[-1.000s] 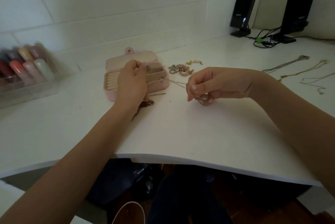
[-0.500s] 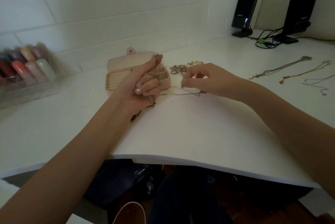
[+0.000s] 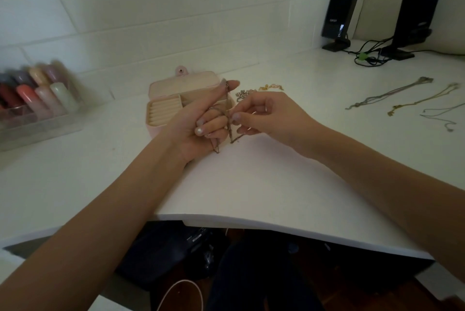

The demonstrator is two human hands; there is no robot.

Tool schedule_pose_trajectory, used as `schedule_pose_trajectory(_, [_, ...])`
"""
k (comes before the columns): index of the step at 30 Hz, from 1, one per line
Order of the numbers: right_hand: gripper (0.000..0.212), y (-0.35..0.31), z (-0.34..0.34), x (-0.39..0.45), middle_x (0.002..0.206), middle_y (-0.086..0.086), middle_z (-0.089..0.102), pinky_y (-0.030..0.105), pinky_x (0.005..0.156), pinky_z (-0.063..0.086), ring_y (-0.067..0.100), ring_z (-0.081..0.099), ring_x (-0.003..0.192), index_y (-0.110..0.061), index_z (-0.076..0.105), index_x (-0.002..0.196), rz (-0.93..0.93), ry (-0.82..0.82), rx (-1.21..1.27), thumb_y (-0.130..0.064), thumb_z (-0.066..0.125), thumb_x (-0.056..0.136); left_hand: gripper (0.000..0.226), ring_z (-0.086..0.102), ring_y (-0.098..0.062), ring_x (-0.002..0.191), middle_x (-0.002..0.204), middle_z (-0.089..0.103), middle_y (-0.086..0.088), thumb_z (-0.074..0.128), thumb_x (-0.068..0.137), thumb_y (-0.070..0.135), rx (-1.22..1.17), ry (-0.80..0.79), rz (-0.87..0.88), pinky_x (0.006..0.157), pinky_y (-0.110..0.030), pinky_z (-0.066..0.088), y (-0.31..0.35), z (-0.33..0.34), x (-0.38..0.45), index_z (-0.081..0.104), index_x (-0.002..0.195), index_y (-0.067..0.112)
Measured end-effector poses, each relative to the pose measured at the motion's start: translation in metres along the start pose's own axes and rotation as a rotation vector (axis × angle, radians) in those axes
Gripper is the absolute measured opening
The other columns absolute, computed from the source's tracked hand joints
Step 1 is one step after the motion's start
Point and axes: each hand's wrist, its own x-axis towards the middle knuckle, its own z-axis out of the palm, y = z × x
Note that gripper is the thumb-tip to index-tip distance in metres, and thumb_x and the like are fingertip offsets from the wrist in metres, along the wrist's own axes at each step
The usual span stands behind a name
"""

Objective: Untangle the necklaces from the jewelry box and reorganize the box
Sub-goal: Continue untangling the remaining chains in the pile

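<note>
— While both hands work just above the desk (image 3: pixel 251 185), how far along would you say this is?

— Partway, I'd judge. Nearest, the left hand (image 3: pixel 198 124) has its fingers curled round a thin chain (image 3: pixel 229 122), one end pinched up between thumb and forefinger, the rest hanging down to the desk. The right hand (image 3: pixel 266 114) pinches the same chain just beside the left fingers, thumb against fingertip. That necklace is not yet free of its kinks, as far as I can tell.

— And the box?

— Just behind the left hand, the pink jewelry box (image 3: pixel 163 106) lies open; its ring rolls and a compartment look bare, so nothing seems put back yet.

— Anything already sorted?

— Beside the box, past the right hand, a small heap of jewelry (image 3: pixel 254 90) waits. Farther right, well apart, three necklaces (image 3: pixel 392 98) lie stretched out singly, which I take as done. Left: this chain, the heap, then refilling the box.
</note>
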Motion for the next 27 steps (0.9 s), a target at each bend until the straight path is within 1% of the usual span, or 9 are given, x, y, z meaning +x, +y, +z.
schedule_pose_trajectory(7, [0.017,-0.002,0.007,-0.003,0.066,0.0,0.063,0.021,0.069,0.052,0.008,0.06,0.062,-0.014,0.064,0.075,-0.085,-0.007,-0.049,0.0,0.067,0.085,0.023,0.026,-0.007,0.018,0.025,0.026,0.007,0.053,0.079,0.033,-0.005,-0.029,-0.004,0.027,-0.012,0.017,-0.001,0.002,-0.002,0.074,0.071,0.025])
schedule_pose_trajectory(9, [0.016,-0.003,0.005,-0.002,0.067,0.0,0.064,0.025,0.071,0.054,0.01,0.06,0.064,-0.014,0.064,0.075,-0.083,0.016,-0.051,-0.003,0.067,0.086,0.023,0.026,-0.007,0.018,0.025,0.026,0.008,0.054,0.08,0.032,0.002,-0.025,0.0,0.028,-0.012,0.017,-0.001,0.001,-0.001,0.074,0.073,0.025])
schedule_pose_trajectory(14, [0.009,-0.006,-0.009,0.001,0.074,0.001,0.066,0.022,0.07,0.053,0.009,0.06,0.065,-0.011,0.063,0.081,-0.047,0.082,-0.018,-0.01,0.064,0.089,0.022,0.024,-0.006,0.02,0.027,0.024,0.008,0.054,0.081,0.031,0.023,0.019,0.028,0.03,-0.014,0.014,0.001,-0.003,0.0,0.073,0.075,0.025])
schedule_pose_trajectory(17, [0.01,-0.007,-0.012,0.003,0.08,0.004,0.063,0.024,0.072,0.052,0.01,0.06,0.07,-0.009,0.06,0.084,0.035,0.058,0.119,-0.01,0.057,0.093,0.022,0.022,-0.005,0.02,0.028,0.023,0.008,0.055,0.08,0.031,0.067,0.032,0.036,0.03,-0.014,0.014,0.0,-0.002,-0.001,0.074,0.074,0.024])
schedule_pose_trajectory(20, [0.015,-0.008,-0.006,0.003,0.08,0.005,0.061,0.023,0.067,0.053,0.012,0.061,0.071,-0.009,0.055,0.083,0.135,-0.006,0.379,-0.007,0.048,0.096,0.021,0.021,-0.005,0.02,0.029,0.022,0.008,0.056,0.081,0.031,0.107,0.036,0.027,0.029,-0.012,0.015,-0.001,-0.001,-0.001,0.075,0.074,0.024])
schedule_pose_trajectory(22, [0.017,-0.01,-0.005,0.003,0.074,0.005,0.06,0.022,0.061,0.052,0.014,0.06,0.065,-0.008,0.054,0.082,0.19,-0.004,0.547,-0.006,0.045,0.096,0.02,0.02,-0.005,0.02,0.029,0.021,0.008,0.055,0.082,0.031,0.133,0.037,0.02,0.028,-0.011,0.015,0.0,0.0,-0.001,0.073,0.076,0.023])
schedule_pose_trajectory(23, [0.019,-0.01,-0.006,0.003,0.069,0.003,0.058,0.02,0.055,0.048,0.012,0.056,0.058,-0.009,0.052,0.08,0.216,-0.006,0.61,-0.007,0.043,0.096,0.02,0.02,-0.005,0.02,0.029,0.021,0.008,0.054,0.084,0.03,0.15,0.041,0.018,0.029,-0.011,0.014,-0.001,0.0,-0.001,0.071,0.079,0.022])
schedule_pose_trajectory(25, [0.025,-0.011,-0.011,0.003,0.057,-0.003,0.045,0.018,0.043,0.027,0.007,0.037,0.044,-0.014,0.043,0.073,0.256,-0.054,0.646,-0.011,0.039,0.097,0.019,0.02,-0.004,0.02,0.029,0.021,0.008,0.049,0.091,0.029,0.18,0.05,0.012,0.031,-0.012,0.013,-0.002,0.001,-0.001,0.064,0.085,0.02])
schedule_pose_trajectory(27, [0.029,-0.011,-0.015,0.002,0.051,-0.007,0.027,0.02,0.041,0.011,0.005,0.019,0.039,-0.019,0.036,0.07,0.276,-0.105,0.593,-0.015,0.035,0.099,0.019,0.02,-0.004,0.02,0.029,0.021,0.008,0.046,0.094,0.028,0.187,0.062,0.008,0.031,-0.013,0.013,-0.001,0.002,-0.001,0.062,0.085,0.02])
